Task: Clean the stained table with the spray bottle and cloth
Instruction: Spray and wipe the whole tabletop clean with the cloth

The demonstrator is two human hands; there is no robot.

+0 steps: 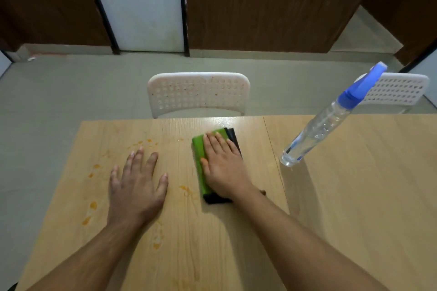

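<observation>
- Pale wood-grain worktop (343, 196) fills the lower view, with a seam running front to back between 2 panels; grey floor, dark wood wall panels and a white door (139, 7) lie beyond.
- 2 white perforated chairs stand at the far edge: one (198, 94) centred, another (397, 92) to the right behind the bottle.
- Orange stains (93, 205) are scattered over the left panel, near the left hand and along the near-left side; that area looks not yet wiped.
- Right hand (224, 168) lies flat, fingers together, pressing the folded green-and-black cloth (198, 163) onto the worktop just left of the seam, probably to keep even pressure for wiping.
- Left hand (137, 186) is spread wide, palm down, holding nothing, likely bracing the body among the stains.
- Spray bottle (316, 130), clear with a blue trigger head, stands on the right panel well apart from both hands, seemingly parked clear of the wiping path.
</observation>
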